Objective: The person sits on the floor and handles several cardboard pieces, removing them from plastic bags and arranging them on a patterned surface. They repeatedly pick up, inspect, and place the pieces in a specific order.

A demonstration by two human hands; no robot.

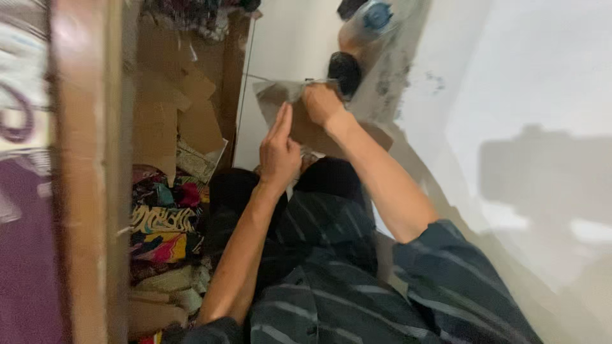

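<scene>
On the floor, between the knees: a brown cardboard piece (306,121) lies under both hands.
Right grip: the right hand (322,102) is curled down onto the upper edge of the cardboard piece, fingers together and clamped on it; whether it also holds a tool is too blurred to tell.
Left grip: the left hand (278,150) lies flat on the cardboard piece, fingers straight and together, pressing rather than clasping.
Cardboard piece: on the white floor (280,44), partly over the person's dark knees.
Beyond the hands: a clear plastic bottle with a blue cap (368,22) lies by the wall (529,76).
To the left: loose cardboard scraps (172,108) above a heap of patterned cloth (166,223).
Far left: a wooden post (86,172).
</scene>
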